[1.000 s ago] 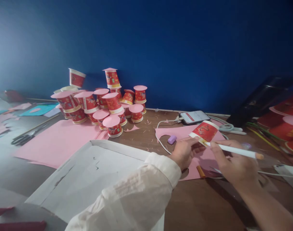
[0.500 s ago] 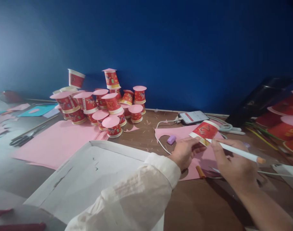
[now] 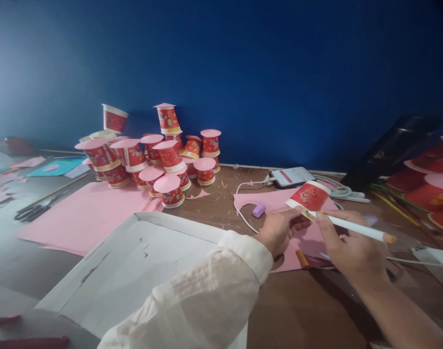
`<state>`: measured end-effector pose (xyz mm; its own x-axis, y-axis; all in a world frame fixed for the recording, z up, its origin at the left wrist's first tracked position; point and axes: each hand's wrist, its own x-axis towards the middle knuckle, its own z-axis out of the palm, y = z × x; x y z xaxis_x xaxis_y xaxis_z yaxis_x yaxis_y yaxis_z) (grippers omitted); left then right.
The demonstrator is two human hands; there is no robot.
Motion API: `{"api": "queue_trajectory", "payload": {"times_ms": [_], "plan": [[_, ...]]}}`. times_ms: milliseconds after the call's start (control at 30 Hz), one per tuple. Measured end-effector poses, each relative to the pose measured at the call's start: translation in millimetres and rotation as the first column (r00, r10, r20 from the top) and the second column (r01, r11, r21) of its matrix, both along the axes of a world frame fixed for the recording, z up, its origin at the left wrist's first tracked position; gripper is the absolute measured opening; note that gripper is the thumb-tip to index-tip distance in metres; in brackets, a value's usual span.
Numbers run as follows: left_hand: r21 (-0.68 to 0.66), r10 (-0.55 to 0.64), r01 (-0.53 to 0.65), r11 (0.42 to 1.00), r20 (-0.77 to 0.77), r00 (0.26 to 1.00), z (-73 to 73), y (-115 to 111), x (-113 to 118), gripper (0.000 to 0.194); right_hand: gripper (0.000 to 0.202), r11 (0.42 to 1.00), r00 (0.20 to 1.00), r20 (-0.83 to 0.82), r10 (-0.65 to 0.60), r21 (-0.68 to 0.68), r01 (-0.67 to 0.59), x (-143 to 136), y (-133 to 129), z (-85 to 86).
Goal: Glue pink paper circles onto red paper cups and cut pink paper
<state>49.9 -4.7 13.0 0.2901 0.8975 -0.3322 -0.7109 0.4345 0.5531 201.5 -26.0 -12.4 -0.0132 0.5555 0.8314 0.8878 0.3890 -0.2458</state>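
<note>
A red and white paper cup [image 3: 309, 196] lies tilted in my left hand [image 3: 279, 230], whose fingers close on its rim end. My right hand [image 3: 355, 242] is closed on a white marker [image 3: 359, 228] with an orange end. The marker's tip meets the cup's pale band, where a brownish-gold colour shows. Below both hands lies pink paper [image 3: 312, 241] with a curved cut-out. An orange-brown pen cap [image 3: 302, 259] rests on that paper, and a purple eraser-like block [image 3: 259, 210] lies by its left edge.
Stacked red cups [image 3: 170, 157] with pink paper discs stand at the left. A white box lid [image 3: 149, 257] and pink sheets [image 3: 87, 213] lie before them. A phone [image 3: 292, 177] with a white cable sits behind my hands. Scissors [image 3: 39, 206] lie far left; more cups [image 3: 432, 194] stand right.
My right hand has shifted slightly left with the marker, its tip moving along the cup's pale band. My left hand and the cup stay almost still.
</note>
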Motion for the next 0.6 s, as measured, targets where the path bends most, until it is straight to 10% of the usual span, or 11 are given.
{"api": "queue_trajectory", "payload": {"times_ms": [600], "plan": [[0.039,-0.009,0.008,0.999,0.017,1.000,-7.8,2.9,2.6,0.019,0.031,0.997,1.000,-0.016,0.027,0.069,-0.026,-2.6,0.3,1.2]]}}
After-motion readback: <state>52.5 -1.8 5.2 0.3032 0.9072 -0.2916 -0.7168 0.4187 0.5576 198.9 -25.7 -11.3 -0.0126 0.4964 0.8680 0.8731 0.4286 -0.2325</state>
